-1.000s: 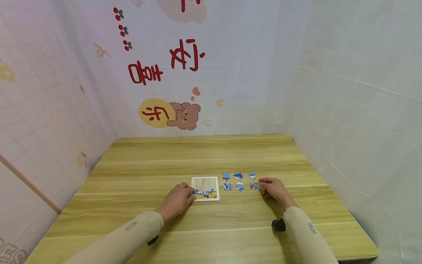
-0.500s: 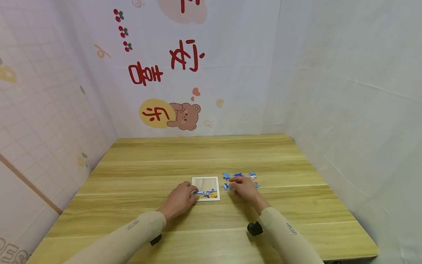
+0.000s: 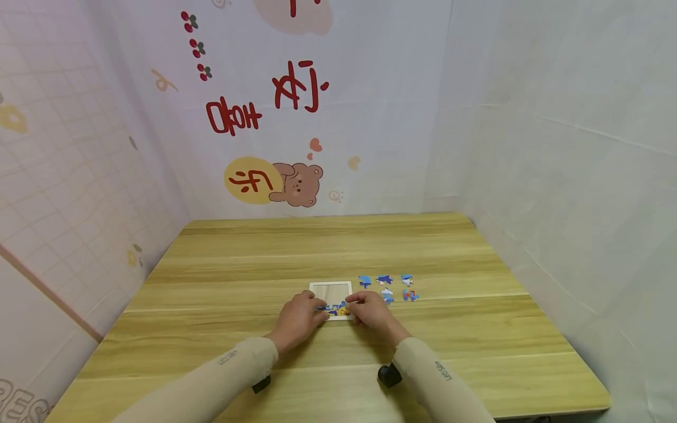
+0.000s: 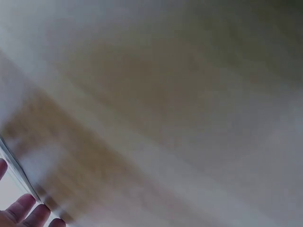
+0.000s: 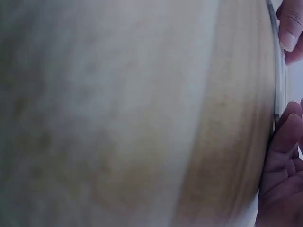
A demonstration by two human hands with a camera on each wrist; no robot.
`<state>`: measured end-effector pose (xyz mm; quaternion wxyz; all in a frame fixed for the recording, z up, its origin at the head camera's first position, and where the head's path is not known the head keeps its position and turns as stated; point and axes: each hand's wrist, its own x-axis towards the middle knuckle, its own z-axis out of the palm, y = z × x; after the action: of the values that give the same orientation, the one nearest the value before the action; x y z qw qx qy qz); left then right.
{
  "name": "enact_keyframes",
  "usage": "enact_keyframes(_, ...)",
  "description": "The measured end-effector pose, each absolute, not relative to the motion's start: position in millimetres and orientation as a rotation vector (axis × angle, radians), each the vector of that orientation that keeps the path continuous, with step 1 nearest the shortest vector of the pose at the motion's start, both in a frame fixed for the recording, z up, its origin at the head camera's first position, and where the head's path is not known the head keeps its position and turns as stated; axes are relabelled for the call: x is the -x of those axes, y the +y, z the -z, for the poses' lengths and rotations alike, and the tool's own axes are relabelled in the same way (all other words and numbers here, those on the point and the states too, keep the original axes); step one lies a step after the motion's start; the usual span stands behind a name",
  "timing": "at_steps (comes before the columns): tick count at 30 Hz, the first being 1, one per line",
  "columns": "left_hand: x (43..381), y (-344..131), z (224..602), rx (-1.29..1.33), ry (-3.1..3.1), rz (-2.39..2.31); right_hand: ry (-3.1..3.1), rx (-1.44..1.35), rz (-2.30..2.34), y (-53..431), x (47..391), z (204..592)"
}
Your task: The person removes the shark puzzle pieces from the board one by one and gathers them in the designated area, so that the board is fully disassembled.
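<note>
A small white-rimmed puzzle tray [image 3: 330, 283] lies on the table in the head view. Blue and yellow picture pieces [image 3: 333, 313] fill its near part; bare backing shows in the far part. My left hand [image 3: 298, 319] holds the tray at its near left corner, thumb at the near edge. In the left wrist view, fingertips [image 4: 38, 215] lie along the tray's edge. My right hand [image 3: 373, 309] is at the tray's right side, pinching a jigsaw piece mostly hidden by the fingers. The right wrist view shows both hands at the tray's edge.
Several loose jigsaw pieces [image 3: 384, 279] lie right of the tray in two rows, one with red on it [image 3: 410, 295]. The wooden table [image 3: 254, 258] has white printed cloth walls behind and at both sides.
My right hand has moved left from the loose pieces to the tray. The near-left loose piece is gone from its place. My left hand has stayed at the tray.
</note>
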<state>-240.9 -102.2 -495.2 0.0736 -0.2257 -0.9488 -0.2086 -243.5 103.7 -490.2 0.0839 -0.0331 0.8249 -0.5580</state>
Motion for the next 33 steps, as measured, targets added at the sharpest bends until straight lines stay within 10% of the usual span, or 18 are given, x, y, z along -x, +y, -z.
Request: enact_keyframes(33, 239.8, -97.3, 493.8, 0.621, -2.879, 0.524, 2.414, 0.191, 1.595, 104.9, 247.2, 486.4)
